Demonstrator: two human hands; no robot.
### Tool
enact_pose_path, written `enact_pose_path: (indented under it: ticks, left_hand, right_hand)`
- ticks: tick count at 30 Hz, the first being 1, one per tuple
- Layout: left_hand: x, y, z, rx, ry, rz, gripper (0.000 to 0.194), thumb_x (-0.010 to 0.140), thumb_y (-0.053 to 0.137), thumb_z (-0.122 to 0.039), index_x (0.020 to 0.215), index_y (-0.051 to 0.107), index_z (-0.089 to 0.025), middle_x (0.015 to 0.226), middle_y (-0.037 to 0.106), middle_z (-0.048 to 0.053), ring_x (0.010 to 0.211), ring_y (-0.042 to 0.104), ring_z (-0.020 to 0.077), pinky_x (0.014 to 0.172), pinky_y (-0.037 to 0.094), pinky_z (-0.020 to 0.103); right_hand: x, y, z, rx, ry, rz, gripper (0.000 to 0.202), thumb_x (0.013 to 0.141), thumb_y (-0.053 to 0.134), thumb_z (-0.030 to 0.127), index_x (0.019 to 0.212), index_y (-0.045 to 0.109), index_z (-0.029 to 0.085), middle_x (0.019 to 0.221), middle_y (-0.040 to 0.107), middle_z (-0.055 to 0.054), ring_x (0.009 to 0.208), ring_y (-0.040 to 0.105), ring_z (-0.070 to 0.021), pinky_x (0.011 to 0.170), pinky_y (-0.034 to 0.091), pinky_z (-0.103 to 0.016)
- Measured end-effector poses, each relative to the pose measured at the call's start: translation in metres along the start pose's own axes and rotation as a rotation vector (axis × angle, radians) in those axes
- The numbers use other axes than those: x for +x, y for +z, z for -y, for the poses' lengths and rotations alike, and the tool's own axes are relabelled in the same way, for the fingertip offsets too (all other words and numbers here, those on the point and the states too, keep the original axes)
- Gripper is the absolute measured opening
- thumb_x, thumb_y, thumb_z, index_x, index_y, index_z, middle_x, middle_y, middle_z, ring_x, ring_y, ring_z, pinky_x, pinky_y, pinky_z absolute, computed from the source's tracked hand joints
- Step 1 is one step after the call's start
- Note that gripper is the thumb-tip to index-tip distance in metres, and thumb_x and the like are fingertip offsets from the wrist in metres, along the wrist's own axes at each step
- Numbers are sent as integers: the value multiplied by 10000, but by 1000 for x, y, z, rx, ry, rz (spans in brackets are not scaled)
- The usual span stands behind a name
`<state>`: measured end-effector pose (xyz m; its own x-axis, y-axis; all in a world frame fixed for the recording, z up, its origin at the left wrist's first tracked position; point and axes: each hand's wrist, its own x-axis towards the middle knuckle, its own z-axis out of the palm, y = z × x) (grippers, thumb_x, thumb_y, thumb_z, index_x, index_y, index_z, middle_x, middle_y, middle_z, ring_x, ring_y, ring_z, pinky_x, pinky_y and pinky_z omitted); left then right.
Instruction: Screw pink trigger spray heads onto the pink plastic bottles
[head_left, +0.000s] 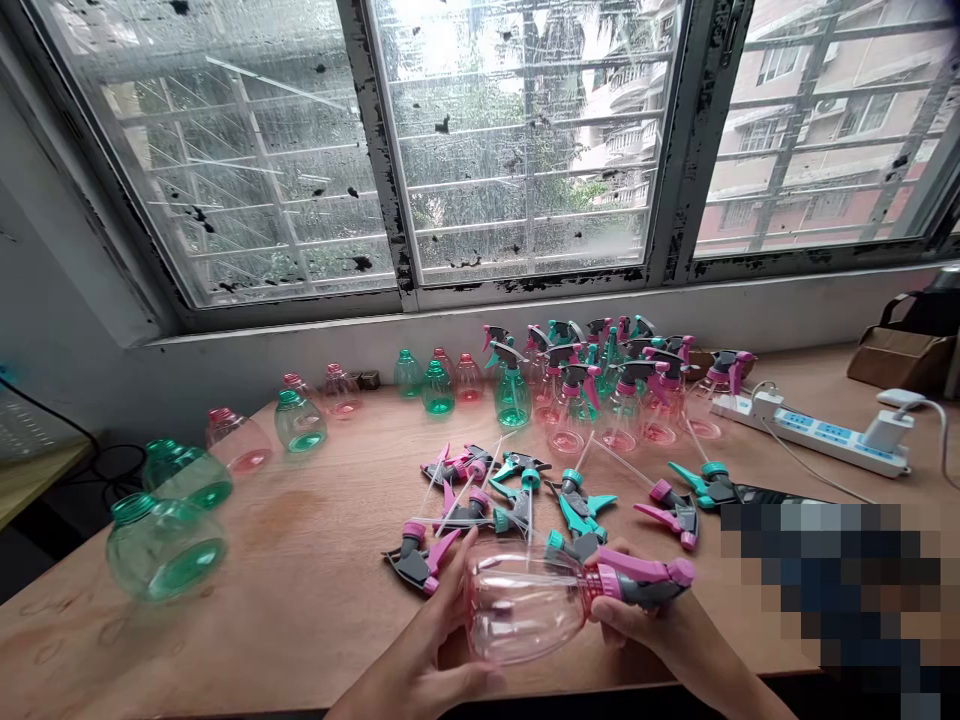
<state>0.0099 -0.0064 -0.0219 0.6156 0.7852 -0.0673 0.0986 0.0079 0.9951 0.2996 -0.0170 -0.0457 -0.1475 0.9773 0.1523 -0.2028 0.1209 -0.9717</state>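
A clear pink spray bottle (525, 605) lies on its side in the air above the table's front edge, its base to the left. My left hand (439, 640) is wrapped round the base end. At the neck, my right hand (649, 625) closes its thumb and fingers round the collar of the pink and grey spray head (645, 575), which sits on the bottle. Just beyond my hands lie several loose spray heads, among them a pink one (416, 560), a teal one (581, 510) and another pink one (675, 515), with thin clear tubes.
Headless green bottles (169, 560) and pink bottles (240, 440) stand at the left and back. Several bottles with heads (570, 410) cluster at the back. At right are a power strip (825, 435), cables, a brown bag (904, 340) and a pixelated patch. Windows rise behind.
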Motion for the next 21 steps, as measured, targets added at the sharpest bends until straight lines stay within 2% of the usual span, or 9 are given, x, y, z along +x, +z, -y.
enact_pose_path:
  ticks: [3, 5, 9, 13, 15, 18, 21]
  left_hand:
    - [1, 1, 1, 26, 13, 11, 1117, 884, 750, -403, 1573, -129, -413, 1565, 469, 59, 1426, 451, 272, 1210, 282, 425]
    - [1, -1, 2, 35, 9, 27, 1150, 870, 768, -398, 1572, -142, -401, 1546, 490, 65, 1432, 443, 271, 1214, 281, 424]
    - [0, -5, 6, 14, -15, 48, 1116, 845, 773, -461, 1597, -47, -381, 1677, 281, 76, 1474, 382, 322, 1223, 284, 470]
    - [0, -5, 5, 94, -38, 4, 1070, 854, 762, -459, 1598, -4, -395, 1729, 112, 38, 1558, 202, 326, 1271, 156, 499]
    - [0, -3, 3, 91, -19, -4, 1101, 857, 766, -436, 1586, -59, -412, 1734, 74, 12, 1586, 88, 307, 1282, 107, 488]
    - [0, -2, 2, 47, -3, 14, 1134, 867, 757, -424, 1567, -135, -417, 1734, 72, 8, 1589, 86, 297, 1284, 97, 484]
    - [0, -3, 3, 64, -38, -1, 1130, 825, 797, -416, 1590, -35, -398, 1739, 67, 2, 1589, 58, 321, 1285, 53, 504]
  right_hand:
    - [0, 0, 0, 3, -8, 10, 267, 800, 842, 407, 873, 710, 186, 632, 645, 53, 530, 574, -107, 532, 474, -213]
    - [0, 0, 0, 4, -6, 8, 267, 793, 848, 398, 878, 710, 186, 637, 652, 51, 529, 578, -110, 531, 474, -216]
    - [0, 0, 1, -7, 13, -5, 274, 769, 868, 378, 892, 712, 189, 665, 663, 52, 522, 587, -107, 520, 468, -211]
    - [0, 1, 3, -28, 18, 8, 289, 790, 835, 426, 874, 700, 185, 629, 643, 50, 534, 580, -126, 540, 497, -237]
    - [0, 1, 4, -35, 18, 9, 293, 792, 831, 433, 880, 698, 187, 620, 631, 53, 529, 572, -128, 535, 490, -240]
    - [0, 2, 6, -50, 13, 1, 286, 784, 837, 428, 883, 705, 194, 630, 615, 58, 523, 564, -127, 524, 469, -242]
    - [-1, 3, 6, -60, 40, -16, 327, 753, 850, 457, 873, 680, 204, 627, 626, 54, 515, 557, -133, 523, 446, -254]
